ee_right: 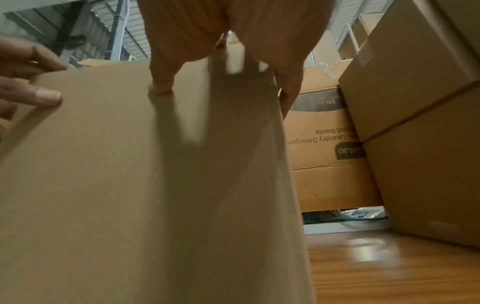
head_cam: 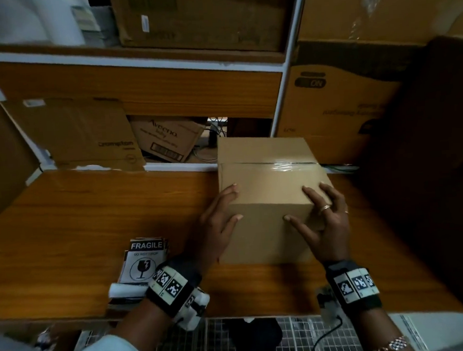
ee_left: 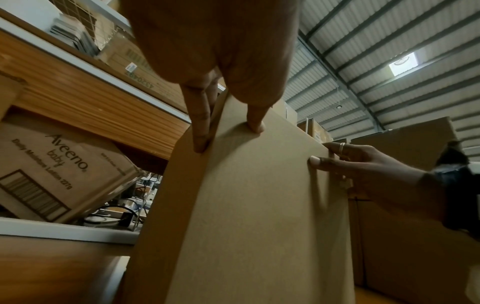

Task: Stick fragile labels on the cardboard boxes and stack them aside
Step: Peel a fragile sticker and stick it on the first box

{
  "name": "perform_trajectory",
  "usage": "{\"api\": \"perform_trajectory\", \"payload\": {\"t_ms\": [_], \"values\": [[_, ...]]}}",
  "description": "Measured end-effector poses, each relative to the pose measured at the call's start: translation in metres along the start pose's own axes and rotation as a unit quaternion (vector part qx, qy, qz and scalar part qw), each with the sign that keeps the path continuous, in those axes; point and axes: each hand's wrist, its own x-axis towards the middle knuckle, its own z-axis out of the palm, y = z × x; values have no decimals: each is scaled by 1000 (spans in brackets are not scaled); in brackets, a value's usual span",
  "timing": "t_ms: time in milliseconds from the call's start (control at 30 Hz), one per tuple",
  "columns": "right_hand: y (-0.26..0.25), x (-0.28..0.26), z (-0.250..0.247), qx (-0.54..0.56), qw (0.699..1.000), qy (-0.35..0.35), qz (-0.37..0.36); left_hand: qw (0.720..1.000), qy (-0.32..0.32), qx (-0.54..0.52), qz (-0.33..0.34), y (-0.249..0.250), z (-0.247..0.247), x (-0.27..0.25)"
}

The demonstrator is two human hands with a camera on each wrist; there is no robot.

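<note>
A plain cardboard box (head_cam: 265, 173), taped shut across its top, stands on the wooden table (head_cam: 90, 212) right of centre. My left hand (head_cam: 222, 211) lies against its near left edge, thumb on the front face and fingers straight along the left side. My right hand (head_cam: 323, 218) spreads over the near right corner, fingers on top and thumb on the front. In the left wrist view the box (ee_left: 259, 205) fills the middle, with the right hand (ee_left: 363, 164) at its far edge. A stack of black-and-white fragile labels (head_cam: 144, 259) lies on the table left of my left wrist.
Large cardboard boxes (head_cam: 427, 134) are stacked at the table's right side, close to the plain box. Behind the table is a shelf unit with an Aveeno box (head_cam: 167, 138) and other cartons. A white roll (head_cam: 126, 289) lies by the labels. A wire mesh basket (head_cam: 290, 333) sits below the front edge.
</note>
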Motion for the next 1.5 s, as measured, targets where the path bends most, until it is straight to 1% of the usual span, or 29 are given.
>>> {"api": "perform_trajectory", "payload": {"t_ms": [100, 233, 333, 433, 467, 533, 600, 633, 733, 800, 833, 967, 1033, 1067, 1133, 1200, 1233, 1400, 1500], "values": [[2, 2, 2, -23, 1000, -5, 4, 1000, -3, 17, 6, 0, -2, 5], [4, 1, 5, -26, 1000, -5, 4, 1000, -12, 18, -15, 2, 0, 5], [4, 1, 7, -23, 1000, -4, 16, 998, -43, 17, -37, 3, -1, 6], [3, -3, 9, -84, 996, -15, 24, 996, -73, 39, -42, 0, -6, 0], [1, -5, 9, -106, 994, -15, 23, 995, -72, 54, -46, 0, -9, -5], [-6, -10, 9, -117, 993, -8, 21, 993, -45, 87, -70, 4, -16, -20], [-18, -18, 8, -101, 995, 15, 19, 989, -21, 105, -103, 10, -27, -42], [-24, -24, 9, -92, 995, 32, 6, 987, -17, 104, -121, 12, -34, -53], [-38, -39, 17, -63, 994, 50, -73, 980, -9, 99, -172, 9, -59, -84], [-47, -46, 26, -23, 992, 40, -118, 974, -4, 103, -204, -2, -77, -102], [-53, -50, 33, 5, 991, 29, -129, 969, -3, 112, -222, -9, -86, -109], [-85, -71, 73, 123, 983, -55, -125, 954, 8, 117, -276, -42, -118, -127], [-106, -74, 97, 157, 978, -87, -107, 957, 14, 109, -269, -56, -132, -127], [-117, -74, 110, 174, 975, -104, -87, 959, 16, 102, -264, -61, -139, -124], [-134, -78, 141, 194, 970, -146, -14, 962, 21, 87, -259, -76, -152, -121], [-140, -83, 175, 197, 957, -198, 80, 962, 17, 70, -264, -92, -163, -120], [-144, -85, 191, 198, 949, -217, 113, 961, 11, 62, -269, -102, -168, -121], [-172, -78, 236, 225, 918, -240, 222, 952, -50, 25, -301, -154, -182, -128], [-178, -72, 258, 193, 909, -253, 269, 949, -90, -3, -302, -176, -183, -132]]}}
